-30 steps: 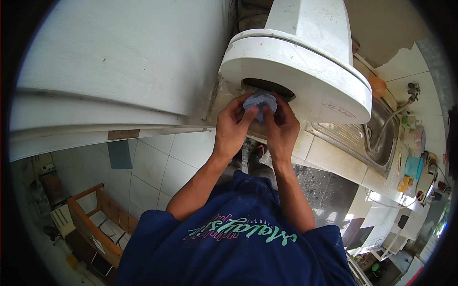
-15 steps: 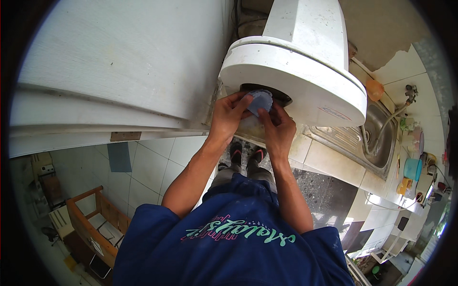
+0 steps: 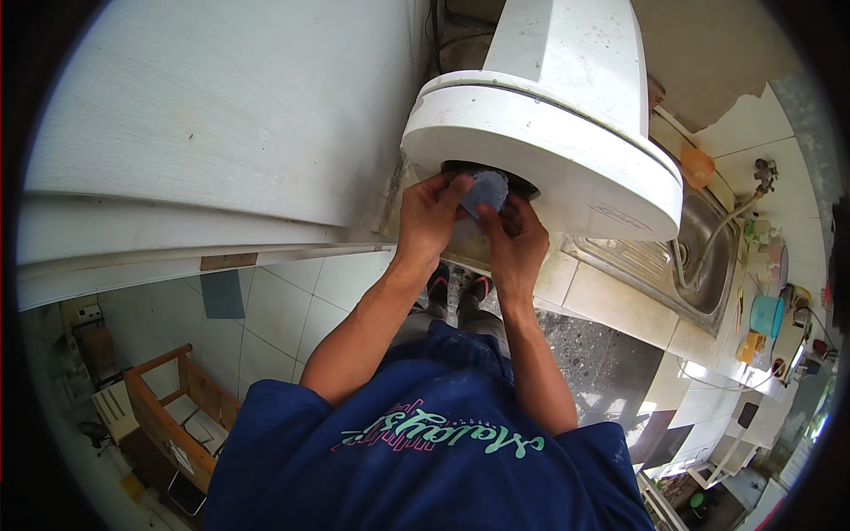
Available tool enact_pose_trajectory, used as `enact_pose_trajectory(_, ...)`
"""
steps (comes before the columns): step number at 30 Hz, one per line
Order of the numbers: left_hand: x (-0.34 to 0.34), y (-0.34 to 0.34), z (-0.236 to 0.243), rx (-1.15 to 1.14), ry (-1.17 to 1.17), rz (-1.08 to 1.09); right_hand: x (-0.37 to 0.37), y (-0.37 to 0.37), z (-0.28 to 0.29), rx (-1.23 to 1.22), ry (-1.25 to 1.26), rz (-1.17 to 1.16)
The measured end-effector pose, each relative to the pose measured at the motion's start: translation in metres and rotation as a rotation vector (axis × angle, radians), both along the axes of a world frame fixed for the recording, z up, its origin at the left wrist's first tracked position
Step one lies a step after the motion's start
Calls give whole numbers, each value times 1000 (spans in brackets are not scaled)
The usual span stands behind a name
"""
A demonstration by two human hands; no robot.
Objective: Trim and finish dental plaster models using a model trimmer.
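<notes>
A thin blue-grey disc with a scalloped edge is held between my two hands, just in front of the dark round opening in the underside of a white cooker hood. My left hand pinches the disc's left side, thumb on the near face. My right hand closes on its lower right edge with thumb and fingers. Both hands are raised close under the hood's front. Part of the opening is hidden behind the disc and fingers.
To the left stands a large white panel. At right are a steel sink with a tap and hose, an orange bowl-like item and a turquoise container. A wooden frame stands at lower left.
The disc has turned slightly and sits a little lower, its face showing more fully. Both hands keep their pinch on it and have barely shifted.
</notes>
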State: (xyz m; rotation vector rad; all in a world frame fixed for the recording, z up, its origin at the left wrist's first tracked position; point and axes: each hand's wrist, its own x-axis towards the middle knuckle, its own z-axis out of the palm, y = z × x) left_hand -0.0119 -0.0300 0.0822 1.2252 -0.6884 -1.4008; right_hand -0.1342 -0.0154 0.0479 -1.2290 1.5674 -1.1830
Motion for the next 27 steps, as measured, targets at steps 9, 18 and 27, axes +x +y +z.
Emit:
enact_pose_trajectory(9, 1, 0, 3, 16, -11, -7, 0, 0, 1, 4, -35, 1)
enact_pose_trajectory(18, 4, 4, -6, 80, 63, 16, 3, -1, 1, 13, -86, -18)
enact_pose_trajectory(27, 4, 7, -13, 105, 130, 52, 6, -4, 2, 8, -147, -62)
